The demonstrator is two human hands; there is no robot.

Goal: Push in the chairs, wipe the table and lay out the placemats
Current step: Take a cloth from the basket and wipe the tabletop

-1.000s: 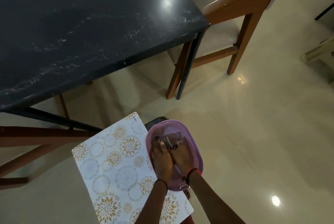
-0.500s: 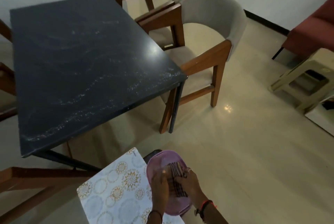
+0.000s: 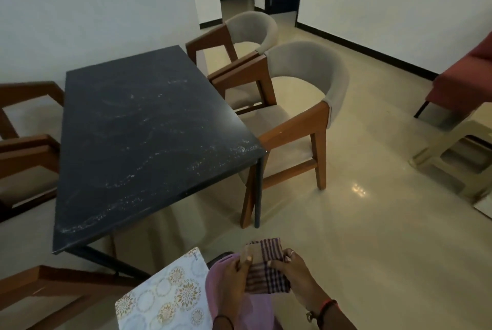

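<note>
Between left hand (image 3: 235,275), right hand (image 3: 291,272), checked cloth (image 3: 266,266)

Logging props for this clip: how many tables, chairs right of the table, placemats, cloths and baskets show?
Table: 1
Chairs right of it: 2, near chair, far chair
Placemat: 1 showing
Cloth: 1
Basket: 1
Total: 6

Nearest you, your left hand (image 3: 234,273) and right hand (image 3: 292,273) hold the cloth (image 3: 266,276) over the basket (image 3: 229,305), with the placemat (image 3: 165,295) just left of it. Beyond stands the surface (image 3: 149,130), with two chairs (image 3: 306,69) on its right and other chairs (image 3: 26,143) on its left.
</note>
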